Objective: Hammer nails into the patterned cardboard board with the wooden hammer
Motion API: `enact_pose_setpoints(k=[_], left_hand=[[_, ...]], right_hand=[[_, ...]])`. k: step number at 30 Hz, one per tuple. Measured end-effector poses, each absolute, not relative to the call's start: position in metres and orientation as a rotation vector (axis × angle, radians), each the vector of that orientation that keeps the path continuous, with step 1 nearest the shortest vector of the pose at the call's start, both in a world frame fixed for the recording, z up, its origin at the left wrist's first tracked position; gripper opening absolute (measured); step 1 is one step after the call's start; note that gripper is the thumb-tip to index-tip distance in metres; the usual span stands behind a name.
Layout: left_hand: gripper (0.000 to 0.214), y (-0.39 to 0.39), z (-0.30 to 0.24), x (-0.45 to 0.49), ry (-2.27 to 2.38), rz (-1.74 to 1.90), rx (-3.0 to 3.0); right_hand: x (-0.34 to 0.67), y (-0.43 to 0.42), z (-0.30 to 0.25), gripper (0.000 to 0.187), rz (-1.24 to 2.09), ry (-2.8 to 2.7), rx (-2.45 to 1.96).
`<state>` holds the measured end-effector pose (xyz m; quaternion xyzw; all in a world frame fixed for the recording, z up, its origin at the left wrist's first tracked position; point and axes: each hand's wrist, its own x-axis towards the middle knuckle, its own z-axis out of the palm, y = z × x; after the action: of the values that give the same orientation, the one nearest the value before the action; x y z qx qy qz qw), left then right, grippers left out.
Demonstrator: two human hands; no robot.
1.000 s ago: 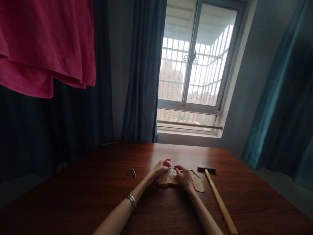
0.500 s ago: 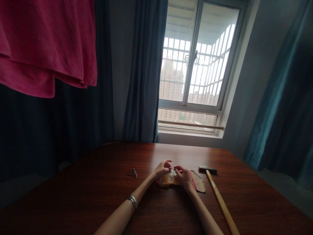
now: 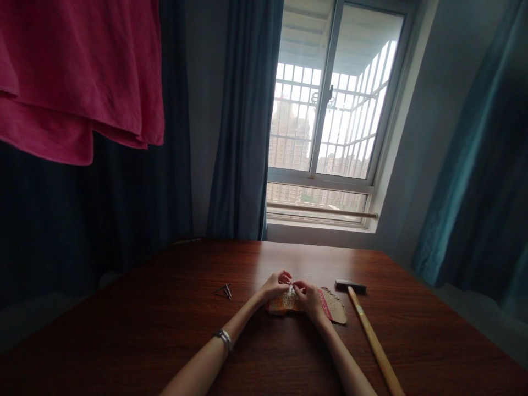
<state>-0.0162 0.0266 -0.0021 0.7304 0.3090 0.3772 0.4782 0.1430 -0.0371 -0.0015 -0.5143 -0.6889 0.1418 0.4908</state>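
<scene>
Thumb and fingers of the right hand (image 3: 310, 300) are drawn close together at their tips, by some slender, shiny pieces (image 3: 291, 288) between the two hands; they are too small and blurred to tell whether one is pinched. On the left hand (image 3: 277, 285), the thumb points inward toward those same pieces and the fingers arch above it with a slight gap, so whether it holds anything cannot be told either. Both hands are over the spotted, perforated sheet (image 3: 282, 303), which lies on the brown table (image 3: 124, 341) beneath them, its tan end reaching out past the right hand. Both forearms come in from the near edge and slant toward each other, the left wearing a silvery bracelet (image 3: 225, 340) near the wrist, the wrists low over the wood. Well apart to the left lie a few loose nails (image 3: 226, 291); to the right rests a hammer (image 3: 372, 335), its wooden handle angled toward the near edge.
</scene>
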Motion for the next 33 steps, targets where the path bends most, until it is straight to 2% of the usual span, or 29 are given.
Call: enact_pose_setpoints(k=[11,22,28,31,33], left_hand=[[0.022,0.013,0.002,-0.008,0.944,0.957,2.03],[0.021,0.011,0.004,-0.006,0.965,0.971,1.986],[0.018,0.011,0.002,-0.006,0.979,0.98,1.947],[0.018,0.012,0.0,-0.007,0.994,0.987,1.951],[0.018,0.012,-0.001,-0.006,0.997,0.985,1.955]], right_hand=[[0.141,-0.043,-0.003,0.017,0.266,-1.705,-1.32],[0.159,-0.053,0.017,0.021,0.231,-1.731,-1.432],[0.237,-0.11,0.032,0.031,0.085,-1.559,-1.737],[0.273,-0.157,0.022,0.028,-0.083,-1.49,-2.138],[0.29,-0.183,0.012,0.028,-0.04,-1.447,-2.279]])
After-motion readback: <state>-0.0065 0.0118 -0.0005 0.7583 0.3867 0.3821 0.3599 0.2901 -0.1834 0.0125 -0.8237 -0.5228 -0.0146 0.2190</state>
